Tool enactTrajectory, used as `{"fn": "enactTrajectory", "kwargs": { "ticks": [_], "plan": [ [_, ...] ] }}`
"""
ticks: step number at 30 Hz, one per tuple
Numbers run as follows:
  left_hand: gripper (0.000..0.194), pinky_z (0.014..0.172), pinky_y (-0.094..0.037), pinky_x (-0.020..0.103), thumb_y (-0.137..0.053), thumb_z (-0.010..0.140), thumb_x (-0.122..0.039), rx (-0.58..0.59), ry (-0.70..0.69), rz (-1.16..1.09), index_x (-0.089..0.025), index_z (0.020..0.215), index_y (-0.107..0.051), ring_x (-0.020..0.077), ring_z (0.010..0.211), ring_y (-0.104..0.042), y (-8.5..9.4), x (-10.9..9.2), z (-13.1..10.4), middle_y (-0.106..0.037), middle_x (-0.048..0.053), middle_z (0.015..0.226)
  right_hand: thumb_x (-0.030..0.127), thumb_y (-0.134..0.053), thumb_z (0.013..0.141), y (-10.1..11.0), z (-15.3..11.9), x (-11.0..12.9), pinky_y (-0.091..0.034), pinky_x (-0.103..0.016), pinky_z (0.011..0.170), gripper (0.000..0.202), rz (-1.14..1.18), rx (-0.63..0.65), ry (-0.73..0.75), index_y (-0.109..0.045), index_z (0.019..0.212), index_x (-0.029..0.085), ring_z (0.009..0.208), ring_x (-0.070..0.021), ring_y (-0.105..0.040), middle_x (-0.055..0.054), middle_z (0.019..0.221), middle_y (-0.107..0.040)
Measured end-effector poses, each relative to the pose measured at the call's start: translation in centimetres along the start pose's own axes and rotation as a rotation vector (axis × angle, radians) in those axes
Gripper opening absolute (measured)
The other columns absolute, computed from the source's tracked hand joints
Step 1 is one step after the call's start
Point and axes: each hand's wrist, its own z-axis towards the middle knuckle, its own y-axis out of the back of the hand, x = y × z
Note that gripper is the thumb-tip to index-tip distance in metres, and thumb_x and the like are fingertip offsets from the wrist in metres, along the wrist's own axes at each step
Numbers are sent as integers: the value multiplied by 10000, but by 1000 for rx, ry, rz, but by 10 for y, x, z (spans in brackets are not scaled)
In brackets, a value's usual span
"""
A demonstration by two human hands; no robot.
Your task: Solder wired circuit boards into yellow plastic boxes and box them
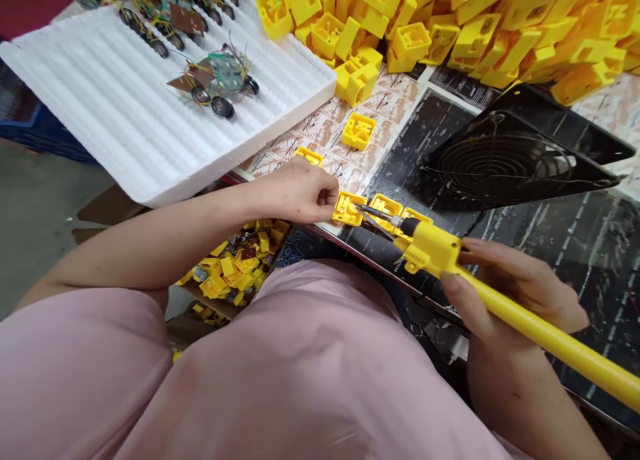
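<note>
My right hand (525, 287) is wrapped round a yellow soldering iron (440, 247), a long yellow tube trailing from it to the right. Its metal tip reaches into a small open yellow plastic housing (349, 209) near the table's front edge. My left hand (305, 190) has its fingers closed at the left side of that housing and grips it there; the fingertips are partly hidden. Two similar yellow housings (386, 210) stand just right of it, partly behind the iron. Another housing (310, 155) lies behind my left hand, and one more (359, 131) sits farther back.
White ribbed foam (125, 113) at the left carries circuit boards (225, 73) with wires and small round black parts. A large heap of yellow housings (375, 7) fills the back. A black fan (505, 163) stands right. Below the table edge is a box of yellow parts (235, 267).
</note>
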Motion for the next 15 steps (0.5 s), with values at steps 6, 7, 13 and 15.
{"fn": "enactTrajectory", "kwargs": {
  "ticks": [6,7,13,15],
  "plan": [
    [127,654,-367,256,-631,724,-258,93,64,113,-213,732,-749,133,616,-567,8,-13,4,-669,-31,624,277,-733,956,-4,13,1,-592,-228,506,58,45,207,251,-709,984,232,622,-169,-746,-21,749,-756],
    [134,660,-368,258,-631,729,-265,103,73,117,-210,746,-752,133,624,-570,8,-14,5,-669,-30,633,305,-703,983,-6,15,0,-584,-219,499,102,39,222,257,-696,919,226,606,-162,-739,-22,722,-741],
    [100,684,-386,264,-634,723,-235,117,100,83,-209,737,-729,138,657,-599,8,-14,6,-663,-32,656,310,-713,992,-9,26,6,-587,-220,508,181,6,228,312,-674,834,231,587,-153,-733,-17,698,-740],
    [97,690,-389,270,-628,716,-239,118,94,84,-211,727,-720,141,651,-595,7,-13,6,-658,-31,651,244,-774,943,-9,31,9,-583,-210,512,132,14,239,360,-672,862,226,582,-140,-726,-9,709,-751]
  ]
}}
